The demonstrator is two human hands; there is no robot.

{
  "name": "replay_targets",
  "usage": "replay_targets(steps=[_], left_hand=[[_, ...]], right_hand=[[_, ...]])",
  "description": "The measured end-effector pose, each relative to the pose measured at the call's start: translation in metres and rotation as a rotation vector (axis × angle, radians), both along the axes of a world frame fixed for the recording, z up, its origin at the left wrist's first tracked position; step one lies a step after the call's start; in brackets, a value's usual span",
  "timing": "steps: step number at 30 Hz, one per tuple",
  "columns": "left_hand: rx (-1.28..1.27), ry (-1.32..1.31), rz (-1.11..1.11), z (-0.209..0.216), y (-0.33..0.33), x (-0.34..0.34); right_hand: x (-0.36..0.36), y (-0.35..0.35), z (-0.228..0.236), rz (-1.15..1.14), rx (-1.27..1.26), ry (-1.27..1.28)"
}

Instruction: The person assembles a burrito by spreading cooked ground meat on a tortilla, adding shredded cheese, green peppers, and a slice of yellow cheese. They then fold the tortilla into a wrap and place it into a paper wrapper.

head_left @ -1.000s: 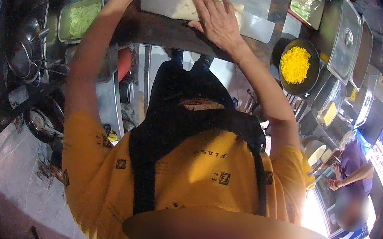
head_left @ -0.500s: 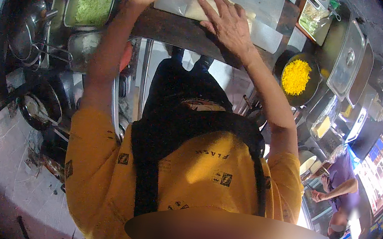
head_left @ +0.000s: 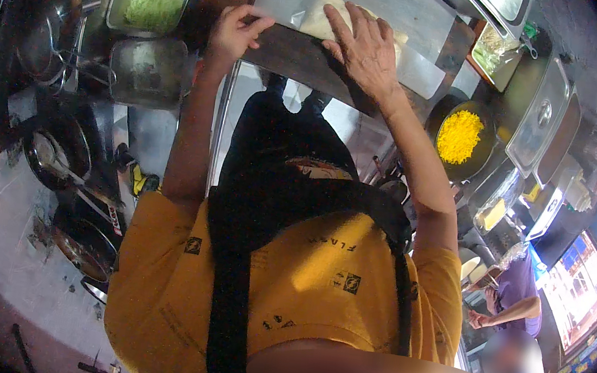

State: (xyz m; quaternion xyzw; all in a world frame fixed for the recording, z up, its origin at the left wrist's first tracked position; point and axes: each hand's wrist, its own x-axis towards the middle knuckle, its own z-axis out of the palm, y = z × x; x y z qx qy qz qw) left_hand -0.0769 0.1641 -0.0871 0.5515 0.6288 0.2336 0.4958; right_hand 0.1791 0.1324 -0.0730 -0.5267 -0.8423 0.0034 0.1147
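Observation:
A folded flatbread wrap (head_left: 322,19) lies on a sheet of white paper (head_left: 284,2) on the dark worktop (head_left: 286,45) in front of me. My right hand (head_left: 368,52) rests over the wrap, fingers spread and stretched out along its top, hiding part of it. At the paper's near left corner is my left hand (head_left: 234,33), its fingers bent and thumb drawn in, seeming to pinch the paper's edge. What the wrap holds inside cannot be seen.
To the left stand a metal tray of shredded green vegetable (head_left: 155,3) and a metal container (head_left: 147,71), with pans (head_left: 56,157) below. On the right are a pan of yellow shreds (head_left: 459,137), a lidded steel tray (head_left: 539,112) and a person in purple (head_left: 521,296).
My left hand has come down from above the paper's far left side to its near left corner. My right hand stays on the wrap.

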Motion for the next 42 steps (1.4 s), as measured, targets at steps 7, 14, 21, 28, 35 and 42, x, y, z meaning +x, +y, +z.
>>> replay_targets(steps=[7, 14, 21, 28, 35, 42], left_hand=[[-0.084, -0.665, 0.224, -0.012, -0.002, 0.027], [0.303, -0.077, 0.437, -0.020, -0.003, 0.071], [0.446, -0.048, 0.243, -0.002, -0.002, 0.088], [0.489, -0.015, -0.519, 0.013, 0.016, 0.029], [0.895, 0.569, -0.761, 0.022, 0.058, 0.031], [0.828, 0.392, -0.661, -0.012, 0.079, 0.027]], right_hand=[[-0.001, 0.001, 0.003, 0.005, -0.011, 0.019], [-0.001, 0.001, 0.001, 0.015, -0.003, 0.013], [0.003, 0.000, -0.003, 0.014, 0.012, 0.007], [0.003, 0.000, -0.006, 0.015, 0.018, 0.015], [0.002, 0.000, -0.004, 0.013, 0.017, 0.014], [0.004, 0.001, -0.006, 0.020, 0.009, 0.034]])
